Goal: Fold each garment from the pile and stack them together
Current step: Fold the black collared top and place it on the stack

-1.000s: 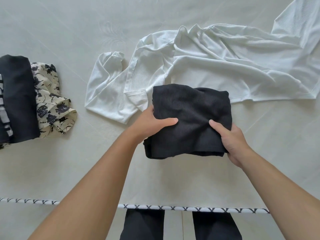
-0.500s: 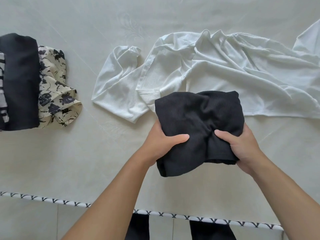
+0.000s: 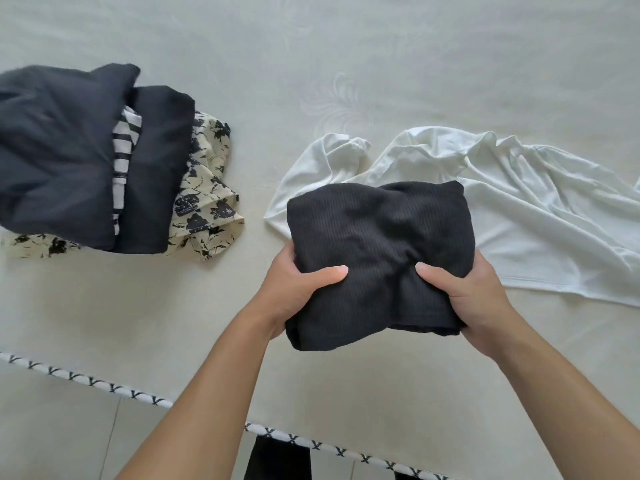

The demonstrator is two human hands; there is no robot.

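Note:
A folded black ribbed garment (image 3: 377, 244) is lifted off the surface between both hands. My left hand (image 3: 294, 289) grips its left edge with the thumb on top. My right hand (image 3: 464, 292) grips its right edge the same way. The bundle sags in the middle and its lower left corner hangs down. To the left lies the stack of folded garments (image 3: 97, 161): dark pieces on top, a black-and-white striped one between them, a cream floral one (image 3: 207, 202) underneath. A crumpled white shirt (image 3: 519, 209) lies unfolded behind and to the right of the black garment.
Everything rests on a pale cream bed surface (image 3: 346, 64) with a faint embossed pattern. Its near edge carries black-and-white patterned piping (image 3: 138, 396). Beyond that edge are floor tiles and dark trouser legs (image 3: 277, 459).
Both hands raised the black garment off the surface and squeezed it together, so it bunched in the middle. The view swung left, bringing the folded stack further into the picture.

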